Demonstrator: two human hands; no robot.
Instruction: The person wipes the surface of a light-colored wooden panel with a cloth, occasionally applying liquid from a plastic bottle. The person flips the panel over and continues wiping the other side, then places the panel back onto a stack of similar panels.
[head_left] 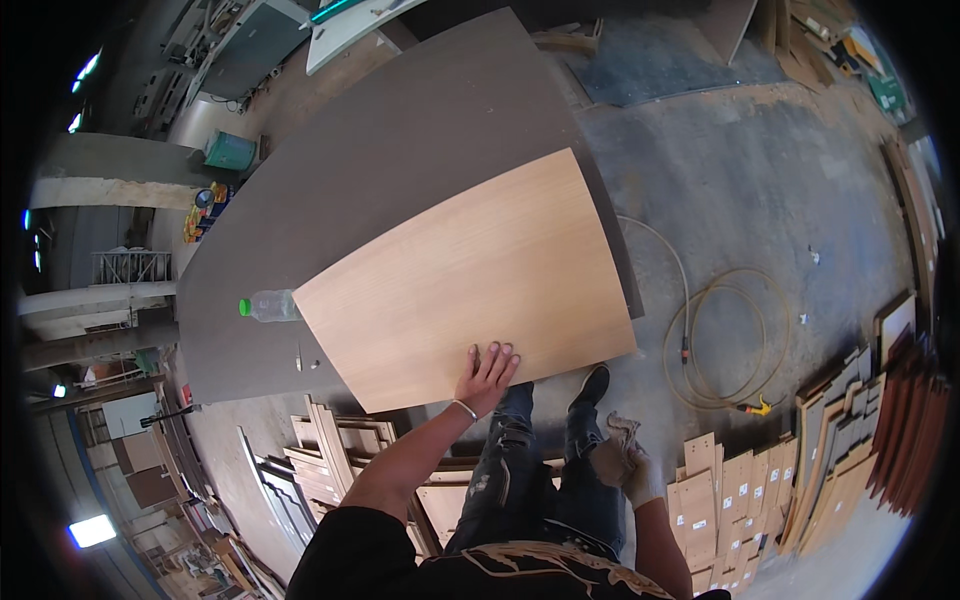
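Note:
A light wood-grain panel (470, 270) lies on a large dark brown board (390, 150). My left hand (488, 378) rests on the panel by its near edge, fingers stretched out, holding nothing. A bracelet circles the left wrist. Lower down to the right, away from the panel, my right hand (643, 482) is closed on a crumpled greyish cloth (623, 436); part of its fingers is hidden. A clear plastic bottle (270, 306) with a green cap lies on its side on the dark board, against the panel's left corner.
A coiled yellowish hose (700, 385) with a yellow-tipped end lies on the concrete floor at right. Stacked wood panels (725, 510) stand near my right side. More boards (335, 450) lean at lower left. A teal bucket (230, 151) stands beyond the board's left edge.

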